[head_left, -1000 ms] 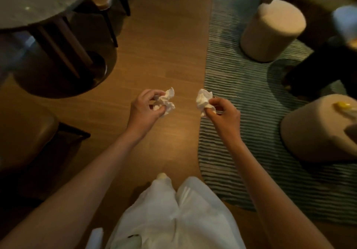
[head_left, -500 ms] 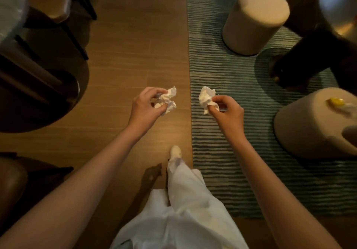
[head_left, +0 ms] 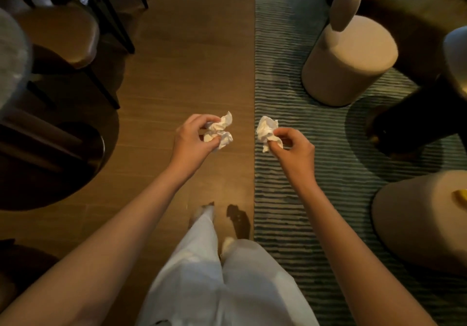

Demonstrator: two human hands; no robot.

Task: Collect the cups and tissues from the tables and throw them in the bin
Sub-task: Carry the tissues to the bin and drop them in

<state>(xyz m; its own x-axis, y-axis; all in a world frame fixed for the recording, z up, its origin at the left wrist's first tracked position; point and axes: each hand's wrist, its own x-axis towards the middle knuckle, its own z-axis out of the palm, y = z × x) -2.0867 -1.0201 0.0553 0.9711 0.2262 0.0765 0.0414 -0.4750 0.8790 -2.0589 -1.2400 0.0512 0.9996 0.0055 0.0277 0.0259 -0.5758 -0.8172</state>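
Down below the camera, both bare arms reach forward over the floor, each hand pinching a crumpled white tissue. The left hand (head_left: 192, 140) has its thumb and fingers curled closed around the left tissue (head_left: 218, 131), a twisted wad that sticks out to the right of the fingertips, over the wooden floor (head_left: 182, 60). The right hand (head_left: 294, 152) clamps the right tissue (head_left: 266, 130) between thumb and forefinger, the other fingers folded into the palm; this wad stands up and to the left of the fingertips, right above the edge where the striped green rug (head_left: 290, 199) meets the boards. The two tissues hang near each other but apart, with a strip of floor showing between them.

Under the arms are white trousers (head_left: 219, 282) and two pale shoes on the wood, one ahead of the other. To the right on the rug stands a round beige pouf (head_left: 351, 65), and a second pouf (head_left: 419, 219) sits nearer at the right edge with something small and yellow (head_left: 461, 197) on top, too blurred to identify. At the left are a brown cushioned chair (head_left: 65, 32) with dark legs and the dark round base (head_left: 50, 164) of a table, whose pale top is blurred at the frame edge
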